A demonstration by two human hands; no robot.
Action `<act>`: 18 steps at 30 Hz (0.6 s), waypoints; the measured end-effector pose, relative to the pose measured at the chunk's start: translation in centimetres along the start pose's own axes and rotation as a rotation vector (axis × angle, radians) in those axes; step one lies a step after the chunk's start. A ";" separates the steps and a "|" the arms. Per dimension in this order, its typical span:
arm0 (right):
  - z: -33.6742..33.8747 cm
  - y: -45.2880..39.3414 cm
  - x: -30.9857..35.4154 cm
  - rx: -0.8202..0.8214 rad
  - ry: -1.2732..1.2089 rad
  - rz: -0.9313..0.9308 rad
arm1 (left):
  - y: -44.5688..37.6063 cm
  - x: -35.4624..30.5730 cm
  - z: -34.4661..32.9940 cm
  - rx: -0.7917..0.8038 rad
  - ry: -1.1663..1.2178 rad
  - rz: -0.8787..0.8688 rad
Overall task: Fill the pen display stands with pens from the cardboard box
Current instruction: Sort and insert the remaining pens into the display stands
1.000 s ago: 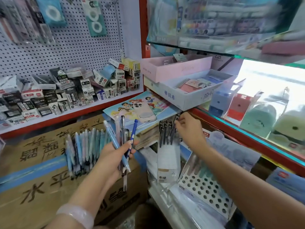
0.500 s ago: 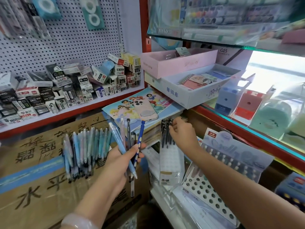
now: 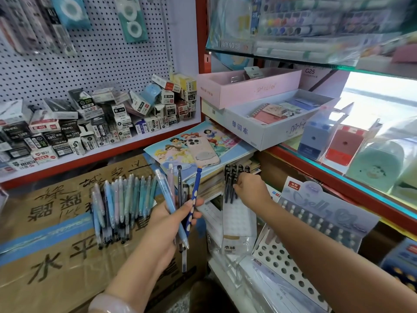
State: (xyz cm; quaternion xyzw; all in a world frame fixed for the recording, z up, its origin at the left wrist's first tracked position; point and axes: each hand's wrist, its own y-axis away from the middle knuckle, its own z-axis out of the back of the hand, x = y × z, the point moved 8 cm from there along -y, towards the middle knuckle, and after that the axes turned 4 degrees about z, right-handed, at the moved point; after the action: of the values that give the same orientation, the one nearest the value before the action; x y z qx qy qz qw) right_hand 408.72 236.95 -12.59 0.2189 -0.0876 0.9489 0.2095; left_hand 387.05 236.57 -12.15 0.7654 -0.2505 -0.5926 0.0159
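Pens are light, stiff, smooth plastic, likely to slide against each other in a bunch, so I would judge the best hold is a pinch on the barrel near the middle, one at a time, with the clip end up. Her left hand (image 3: 173, 219) is curled around a mixed handful of pens (image 3: 180, 199): a pale blue one, a dark slim one and a blue one with white spots, fanned out and pointing upward. Her right hand (image 3: 252, 190) reaches to the black pens (image 3: 232, 184) standing in the white display stand (image 3: 239, 224), fingertips pinching one barrel near its top. That stand holds a small cluster only at its back.

To its right a second stand, the perforated white tray (image 3: 288, 265), shows many empty holes in front; pale caps fill the rows against its lilac backing card (image 3: 325, 208). A row of pastel pens (image 3: 119, 206) lies loose on top of the cardboard box (image 3: 45, 256), which looks taped shut. A phone (image 3: 202, 152) rests on a colouring book (image 3: 225, 141) behind.
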 end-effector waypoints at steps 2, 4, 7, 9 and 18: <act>1.1 0.6 0.1 -0.028 -0.021 -0.022 | 0.2 -0.2 -0.2 0.001 0.007 -0.001; 2.6 1.3 0.7 -0.093 -0.121 -0.016 | 0.3 -0.4 -0.4 0.011 0.005 -0.008; 3.2 2.9 3.0 0.029 -0.572 0.006 | 0.8 -0.7 -1.4 0.039 -0.011 -0.013; 2.9 4.3 5.1 0.196 -0.795 0.026 | 1.3 -0.9 -2.3 0.067 -0.020 -0.024; 7.4 7.4 5.3 0.163 -0.958 0.031 | 4.1 -1.0 -5.7 0.177 -0.059 -0.019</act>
State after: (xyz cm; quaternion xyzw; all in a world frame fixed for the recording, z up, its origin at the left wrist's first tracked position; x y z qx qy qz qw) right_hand 404.00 230.33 -4.18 0.6456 -0.1029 0.7482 0.1135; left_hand 390.57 231.89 -8.24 0.7485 -0.2948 -0.5905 -0.0646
